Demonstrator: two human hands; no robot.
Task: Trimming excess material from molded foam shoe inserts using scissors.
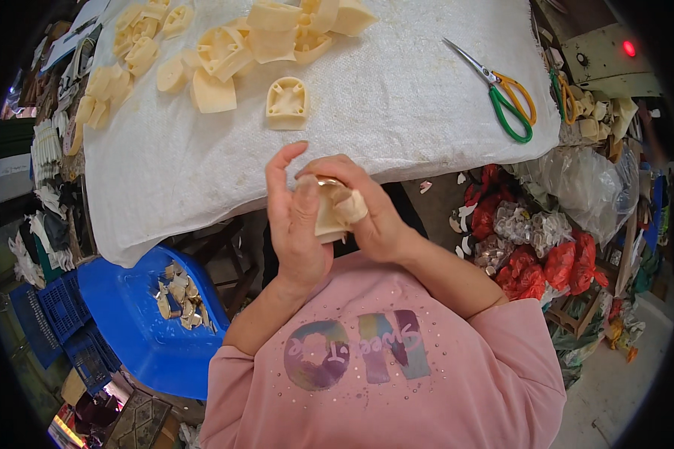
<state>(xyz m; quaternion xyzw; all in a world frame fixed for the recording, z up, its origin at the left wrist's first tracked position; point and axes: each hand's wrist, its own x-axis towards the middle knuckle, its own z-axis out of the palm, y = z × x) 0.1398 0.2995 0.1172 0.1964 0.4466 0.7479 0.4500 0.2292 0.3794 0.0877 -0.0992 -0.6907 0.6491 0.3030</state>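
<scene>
Just over the near edge of the table, my two hands hold a cream plastic part (328, 223) with a shiny metallic rim or piece at its top. My left hand (296, 224) grips it from the left, its thumb pressed on the part and one finger raised. My right hand (382, 221) is closed around the right side, with a pale wrap on the thumb. The fingers partly hide the part. A similar cream part (287, 103) lies alone on the white cloth, hollow side up, just beyond my hands.
More cream parts (225, 52) are heaped at the far left of the white-covered table (397, 97). Scissors (502, 90) with green and orange handles lie at the right. A blue plastic chair (142, 337) holds metallic pieces (180, 295). Red bags (554, 266) sit low at the right.
</scene>
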